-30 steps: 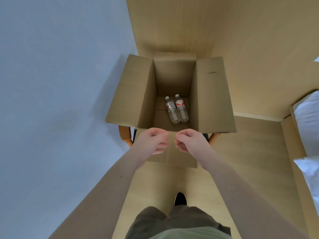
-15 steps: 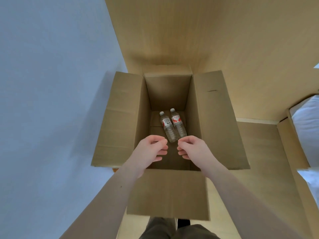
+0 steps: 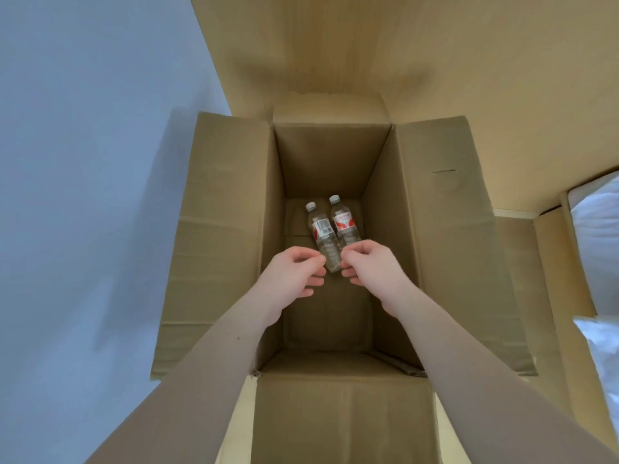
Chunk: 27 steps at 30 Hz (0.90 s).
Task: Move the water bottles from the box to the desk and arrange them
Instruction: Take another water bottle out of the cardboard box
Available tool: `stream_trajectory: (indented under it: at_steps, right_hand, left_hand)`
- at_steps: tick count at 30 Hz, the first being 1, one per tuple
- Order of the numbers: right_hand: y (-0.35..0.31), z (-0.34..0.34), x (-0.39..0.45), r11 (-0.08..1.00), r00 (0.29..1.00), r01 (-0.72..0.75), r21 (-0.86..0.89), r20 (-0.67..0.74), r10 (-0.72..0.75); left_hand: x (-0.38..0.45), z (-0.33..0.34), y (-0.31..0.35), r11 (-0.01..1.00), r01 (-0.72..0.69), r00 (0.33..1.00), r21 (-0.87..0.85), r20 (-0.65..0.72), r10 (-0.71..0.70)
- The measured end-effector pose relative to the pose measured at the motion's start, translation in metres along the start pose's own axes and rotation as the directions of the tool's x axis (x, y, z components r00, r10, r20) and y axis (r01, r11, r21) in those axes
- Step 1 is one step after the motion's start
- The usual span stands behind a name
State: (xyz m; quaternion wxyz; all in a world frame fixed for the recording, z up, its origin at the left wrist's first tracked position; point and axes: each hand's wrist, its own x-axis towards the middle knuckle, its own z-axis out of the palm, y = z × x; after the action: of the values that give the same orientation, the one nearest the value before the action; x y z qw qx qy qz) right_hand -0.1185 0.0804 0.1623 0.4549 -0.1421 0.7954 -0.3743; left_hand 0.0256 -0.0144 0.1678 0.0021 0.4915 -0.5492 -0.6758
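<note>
Clear plastic bottles (image 3: 331, 231), two, lie side by side on the box (image 3: 234, 229) floor, caps away. Probably full, so weighty, smooth, slightly squashy; best gripped mid-body at the ribs. Both hands, left (image 3: 294, 279) and right (image 3: 368, 266), hover above, fingers loosely curled, empty.

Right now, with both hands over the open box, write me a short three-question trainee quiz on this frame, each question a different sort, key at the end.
1. True or false: both water bottles lie side by side on the floor of the cardboard box.
2. Multiple choice: the caps point A) toward the person, B) away from the person, C) straight up.
3. Short answer: is the left hand or the right hand gripping a bottle yet?

Key: 1 true; 2 B; 3 neither, both hover above with loosely curled fingers.
</note>
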Motion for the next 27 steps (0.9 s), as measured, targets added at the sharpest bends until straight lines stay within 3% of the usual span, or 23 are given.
stream_trajectory:
  at_steps: [12, 22, 27]
  right_hand:
    - [0.014, 0.033, 0.114, 0.992, 0.993, -0.113, -0.051, 0.018, 0.114]
    - [0.041, 0.059, 0.187, 0.976, 0.976, -0.213, -0.044, -0.049, 0.211]
    - [0.053, 0.076, 0.220, 0.971, 0.975, -0.201, -0.131, -0.120, 0.186]
  left_hand:
    - [0.087, 0.014, -0.007, 0.986, 0.139, 0.980, -0.089, -0.134, -0.150]
    - [0.160, 0.026, -0.023, 0.900, 0.223, 0.876, -0.374, -0.328, -0.353]
    - [0.185, 0.031, -0.032, 0.871, 0.240, 0.848, -0.428, -0.344, -0.403]
